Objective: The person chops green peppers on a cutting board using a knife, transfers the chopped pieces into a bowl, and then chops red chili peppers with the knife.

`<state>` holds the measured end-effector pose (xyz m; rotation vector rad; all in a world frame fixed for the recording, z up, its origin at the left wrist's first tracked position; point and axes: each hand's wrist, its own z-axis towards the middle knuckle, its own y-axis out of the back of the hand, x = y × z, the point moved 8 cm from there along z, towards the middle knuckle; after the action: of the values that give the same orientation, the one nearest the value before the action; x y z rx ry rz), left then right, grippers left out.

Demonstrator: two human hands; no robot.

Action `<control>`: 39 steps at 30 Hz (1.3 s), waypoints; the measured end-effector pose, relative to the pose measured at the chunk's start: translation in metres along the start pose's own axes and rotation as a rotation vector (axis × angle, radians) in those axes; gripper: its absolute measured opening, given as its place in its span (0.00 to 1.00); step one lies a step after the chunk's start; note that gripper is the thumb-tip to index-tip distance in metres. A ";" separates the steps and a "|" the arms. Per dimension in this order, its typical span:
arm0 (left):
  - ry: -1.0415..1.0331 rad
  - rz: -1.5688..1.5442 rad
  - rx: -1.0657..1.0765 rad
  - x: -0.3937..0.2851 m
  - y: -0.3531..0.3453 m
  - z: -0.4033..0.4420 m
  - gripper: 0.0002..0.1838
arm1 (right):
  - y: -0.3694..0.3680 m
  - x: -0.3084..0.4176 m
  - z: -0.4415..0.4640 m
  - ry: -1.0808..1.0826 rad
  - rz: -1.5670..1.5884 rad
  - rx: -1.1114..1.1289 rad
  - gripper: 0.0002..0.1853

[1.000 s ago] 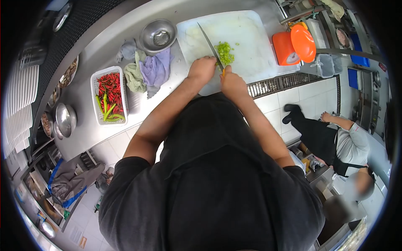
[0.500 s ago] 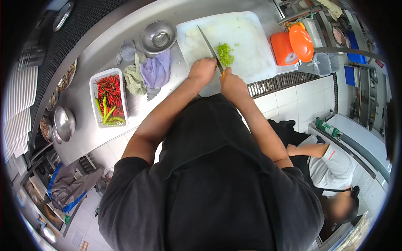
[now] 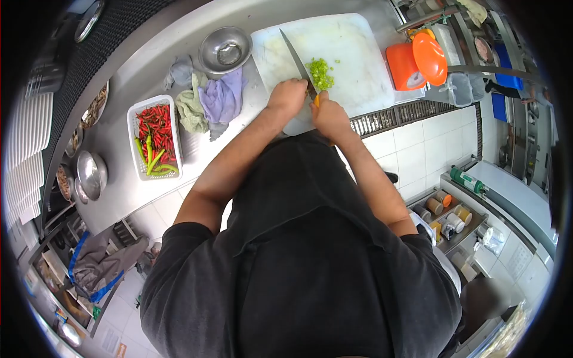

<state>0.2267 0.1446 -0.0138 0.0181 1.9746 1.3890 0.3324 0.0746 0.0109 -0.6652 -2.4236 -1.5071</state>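
My right hand (image 3: 330, 117) is closed round the orange-yellow handle of a kitchen knife (image 3: 292, 52). Its long blade lies across the white cutting board (image 3: 358, 53), tip pointing away from me. Against the blade's left side, my left hand (image 3: 288, 96) is curled with fingertips tucked in; whatever it pinches is hidden. Just right of the blade sits a small heap of chopped green chili (image 3: 320, 74), with a few bits lying loose.
Left of the board are a metal bowl (image 3: 224, 50), crumpled cloths (image 3: 219, 97) and a white basket (image 3: 174, 113) of red and green chilies. An orange kitchen scale (image 3: 404, 67) stands to the right. Behind me on the right, a person is partly visible beside shelves holding jars (image 3: 443, 198).
Both hands and the knife have shifted very slightly, the blade still beside the chopped heap. The co-worker at right has moved back behind my arm, uncovering the jars.
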 end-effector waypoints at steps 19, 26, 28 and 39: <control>0.059 -0.022 0.062 0.002 0.006 0.003 0.07 | 0.014 0.014 -0.019 -0.017 -0.008 0.043 0.20; 0.053 -0.055 0.124 0.000 0.011 0.005 0.08 | 0.001 0.005 -0.007 -0.016 -0.009 -0.010 0.21; 0.015 -0.058 0.094 0.003 0.007 0.006 0.08 | -0.006 0.004 0.001 -0.007 0.013 -0.045 0.21; 0.083 -0.102 -0.093 0.004 0.014 0.005 0.12 | 0.012 -0.036 0.005 0.099 0.208 0.005 0.21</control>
<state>0.2210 0.1563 -0.0056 -0.1835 1.9479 1.4335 0.3705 0.0744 0.0036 -0.7941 -2.2086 -1.4155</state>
